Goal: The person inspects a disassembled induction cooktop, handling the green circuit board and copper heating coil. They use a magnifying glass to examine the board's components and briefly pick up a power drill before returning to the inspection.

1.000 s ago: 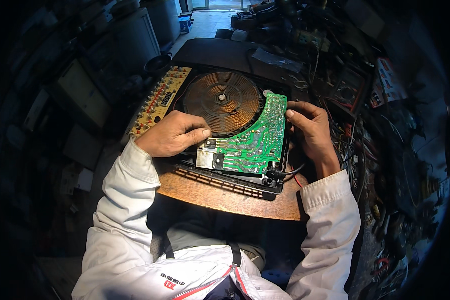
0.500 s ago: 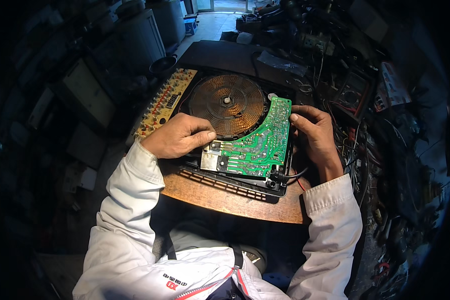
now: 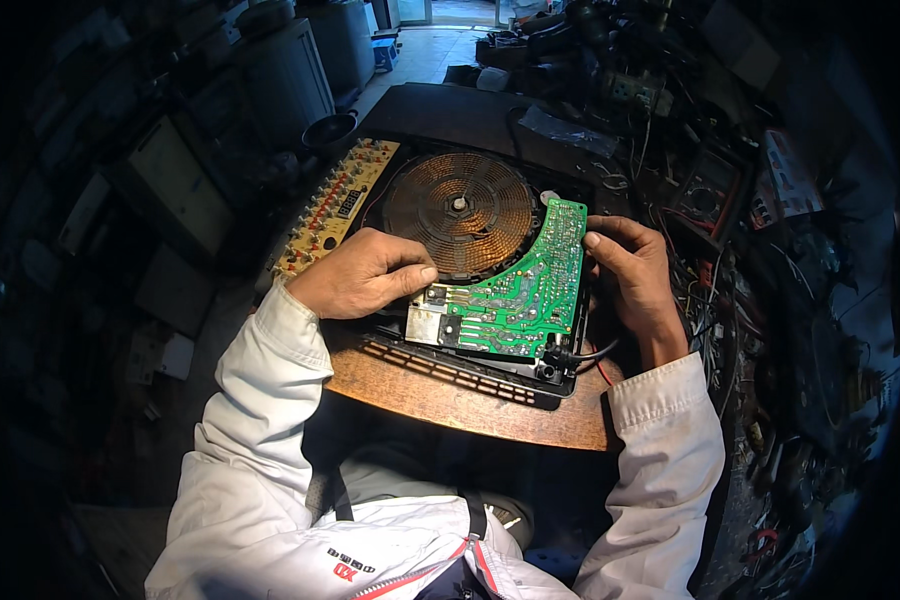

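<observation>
A green circuit board (image 3: 530, 300) with a curved edge lies over the black housing of an opened induction cooker (image 3: 390, 340). My left hand (image 3: 365, 275) has its thumb and fingers closed at the board's left corner, beside a metal heat sink (image 3: 423, 328). At the right edge my right hand (image 3: 635, 270) grips the same board between thumb and fingers. The board's curve follows a round copper coil (image 3: 458, 215) set in the housing. To the left of the coil is a tan control board (image 3: 340, 205) with a small display and several buttons.
A black cord (image 3: 595, 354) leaves the housing's near right corner. The wooden table (image 3: 470, 412) has a curved front edge close to me. On the right are a multimeter (image 3: 712, 185) and tangled wires (image 3: 705, 300). A plastic bag (image 3: 568, 130) lies behind the cooker.
The view has shifted very slightly, moving the scene a few pixels right and down. Both hands stay at the board's edges.
</observation>
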The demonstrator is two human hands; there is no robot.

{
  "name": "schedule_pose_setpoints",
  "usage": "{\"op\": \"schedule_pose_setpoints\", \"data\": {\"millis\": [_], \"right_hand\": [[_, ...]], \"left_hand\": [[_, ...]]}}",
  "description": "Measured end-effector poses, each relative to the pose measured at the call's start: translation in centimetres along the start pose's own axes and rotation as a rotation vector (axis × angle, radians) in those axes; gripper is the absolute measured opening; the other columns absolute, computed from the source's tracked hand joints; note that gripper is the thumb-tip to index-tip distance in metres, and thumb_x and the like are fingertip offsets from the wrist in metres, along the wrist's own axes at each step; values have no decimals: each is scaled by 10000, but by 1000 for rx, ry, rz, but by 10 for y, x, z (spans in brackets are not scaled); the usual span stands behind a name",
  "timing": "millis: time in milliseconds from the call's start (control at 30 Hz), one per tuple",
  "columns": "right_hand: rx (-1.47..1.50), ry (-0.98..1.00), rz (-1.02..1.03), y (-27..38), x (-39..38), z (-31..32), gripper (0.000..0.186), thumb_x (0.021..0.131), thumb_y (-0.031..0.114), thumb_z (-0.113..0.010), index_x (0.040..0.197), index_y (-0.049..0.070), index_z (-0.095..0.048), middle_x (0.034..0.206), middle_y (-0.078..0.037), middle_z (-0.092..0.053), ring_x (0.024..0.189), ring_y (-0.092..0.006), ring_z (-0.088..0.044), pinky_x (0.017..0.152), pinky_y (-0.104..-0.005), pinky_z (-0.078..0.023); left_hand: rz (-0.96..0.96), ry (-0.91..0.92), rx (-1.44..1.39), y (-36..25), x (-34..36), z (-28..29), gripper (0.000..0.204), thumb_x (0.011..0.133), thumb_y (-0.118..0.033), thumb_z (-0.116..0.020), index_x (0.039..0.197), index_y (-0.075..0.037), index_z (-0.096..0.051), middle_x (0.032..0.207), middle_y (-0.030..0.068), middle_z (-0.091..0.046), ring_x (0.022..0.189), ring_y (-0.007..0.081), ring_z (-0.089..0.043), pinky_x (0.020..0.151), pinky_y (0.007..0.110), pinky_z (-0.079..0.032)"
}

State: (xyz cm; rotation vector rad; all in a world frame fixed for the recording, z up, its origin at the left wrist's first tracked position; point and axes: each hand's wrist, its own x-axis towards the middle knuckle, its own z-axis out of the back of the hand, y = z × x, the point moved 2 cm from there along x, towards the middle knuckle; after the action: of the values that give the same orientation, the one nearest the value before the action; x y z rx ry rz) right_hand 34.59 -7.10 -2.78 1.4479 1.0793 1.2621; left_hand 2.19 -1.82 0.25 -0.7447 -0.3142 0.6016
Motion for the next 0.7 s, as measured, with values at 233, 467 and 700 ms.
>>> {"op": "schedule_pose_setpoints", "data": {"millis": [233,467,700], "right_hand": [[-44,-18,-6,0,1,0,291,884,122,-754,1114,-53,-715,859,-47,-716,666,-55,-587,589,-198,-476],[-112,-67,-68,1,-1,-1,262,887,122,-748,1087,-46,-725,812,-22,-691,613,-48,-547,498,-194,-418],[-333,-91,-91,6,-3,-9,241,899,118,-732,1075,-46,-728,798,-20,-690,632,-44,-540,544,-206,-407]], "left_hand": [[-38,-13,-50,-2,-2,1,282,1008,-234,-624,1063,31,-703,833,77,-712,757,125,-644,696,273,-525],[-41,-52,-231,-6,-3,2,262,985,-220,-673,1080,24,-686,900,52,-705,825,103,-642,747,255,-526],[-100,-118,-490,-7,-5,2,236,944,-168,-722,1093,10,-681,962,53,-704,887,111,-662,803,264,-551]]}}
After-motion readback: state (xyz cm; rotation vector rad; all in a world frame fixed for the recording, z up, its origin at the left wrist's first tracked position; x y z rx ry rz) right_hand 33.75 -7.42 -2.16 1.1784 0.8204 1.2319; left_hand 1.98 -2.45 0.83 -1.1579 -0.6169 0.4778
